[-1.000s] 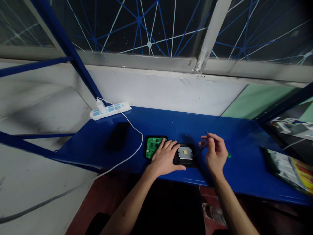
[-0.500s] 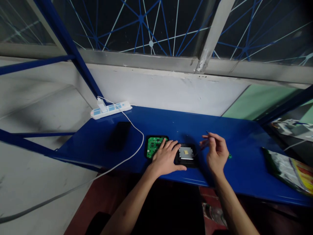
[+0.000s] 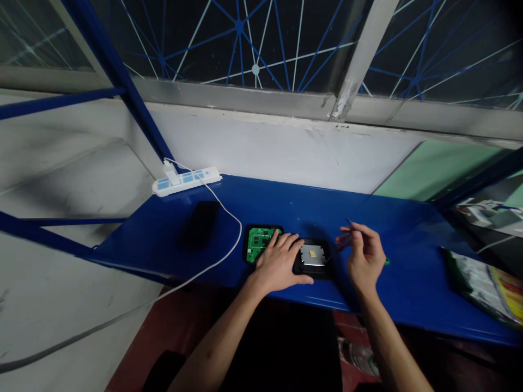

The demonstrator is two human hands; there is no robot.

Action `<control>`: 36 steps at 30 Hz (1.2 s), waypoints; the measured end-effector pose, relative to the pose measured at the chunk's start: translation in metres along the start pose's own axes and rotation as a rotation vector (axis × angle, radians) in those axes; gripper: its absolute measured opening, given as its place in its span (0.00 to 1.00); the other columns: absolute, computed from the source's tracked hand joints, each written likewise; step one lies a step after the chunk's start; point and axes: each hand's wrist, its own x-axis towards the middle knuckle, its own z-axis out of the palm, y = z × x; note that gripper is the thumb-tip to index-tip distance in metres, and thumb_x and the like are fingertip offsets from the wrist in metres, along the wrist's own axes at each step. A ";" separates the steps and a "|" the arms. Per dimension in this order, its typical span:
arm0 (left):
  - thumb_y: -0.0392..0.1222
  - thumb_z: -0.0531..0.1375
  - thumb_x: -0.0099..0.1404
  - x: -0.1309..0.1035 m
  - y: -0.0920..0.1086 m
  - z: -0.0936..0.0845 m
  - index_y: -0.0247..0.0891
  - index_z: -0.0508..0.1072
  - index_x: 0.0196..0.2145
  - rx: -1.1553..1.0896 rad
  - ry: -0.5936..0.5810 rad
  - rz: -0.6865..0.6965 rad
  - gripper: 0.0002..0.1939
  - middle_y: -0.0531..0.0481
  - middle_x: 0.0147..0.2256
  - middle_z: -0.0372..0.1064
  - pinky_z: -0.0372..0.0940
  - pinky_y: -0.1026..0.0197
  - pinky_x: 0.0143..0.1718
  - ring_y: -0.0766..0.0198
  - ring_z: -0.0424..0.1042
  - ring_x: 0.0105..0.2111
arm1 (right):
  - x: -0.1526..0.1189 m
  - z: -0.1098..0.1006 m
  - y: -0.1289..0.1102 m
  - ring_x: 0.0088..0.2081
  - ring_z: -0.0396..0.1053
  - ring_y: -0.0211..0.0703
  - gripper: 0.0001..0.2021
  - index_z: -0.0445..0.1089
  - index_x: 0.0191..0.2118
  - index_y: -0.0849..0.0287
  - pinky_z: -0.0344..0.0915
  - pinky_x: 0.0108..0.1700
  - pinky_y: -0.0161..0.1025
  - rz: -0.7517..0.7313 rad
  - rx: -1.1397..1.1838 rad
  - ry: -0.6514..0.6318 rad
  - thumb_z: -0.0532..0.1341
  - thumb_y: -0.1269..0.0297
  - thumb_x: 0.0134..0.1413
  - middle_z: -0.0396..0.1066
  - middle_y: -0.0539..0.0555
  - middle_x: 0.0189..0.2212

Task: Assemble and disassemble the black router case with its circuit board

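Note:
My left hand [image 3: 280, 262] lies palm down with its fingers spread, bridging two opened black casing halves. Under its fingertips on the left is a green circuit board [image 3: 258, 244] set in one black shell. Beside it, the other black shell [image 3: 312, 270] carries a silver metal plate [image 3: 309, 259] with a small yellowish pad [image 3: 312, 253] in its middle. My right hand [image 3: 363, 258] is closed in a pinch on a thin tool [image 3: 348, 220], whose exact kind I cannot make out. Its slender shaft slants down towards the right edge of the metal plate.
A dark flat object [image 3: 200, 224] lies left on the blue table [image 3: 261, 190]. A white power strip [image 3: 188, 181] sits at the back left, its white cable [image 3: 223, 256] crossing the table. A shiny packet [image 3: 480, 286] lies right; a small green piece [image 3: 387, 261] shows beside my right hand.
The whole view has shifted very slightly. Both hands keep nearly the same pose over the casing halves, and the tool stays in my right hand.

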 end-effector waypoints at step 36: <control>0.70 0.51 0.69 0.005 0.007 -0.015 0.37 0.59 0.64 0.076 -0.059 -0.014 0.39 0.40 0.66 0.58 0.41 0.39 0.70 0.48 0.55 0.66 | 0.057 0.036 0.040 0.25 0.71 0.35 0.11 0.69 0.45 0.56 0.69 0.29 0.36 -0.039 0.025 -0.115 0.59 0.55 0.65 0.79 0.54 0.39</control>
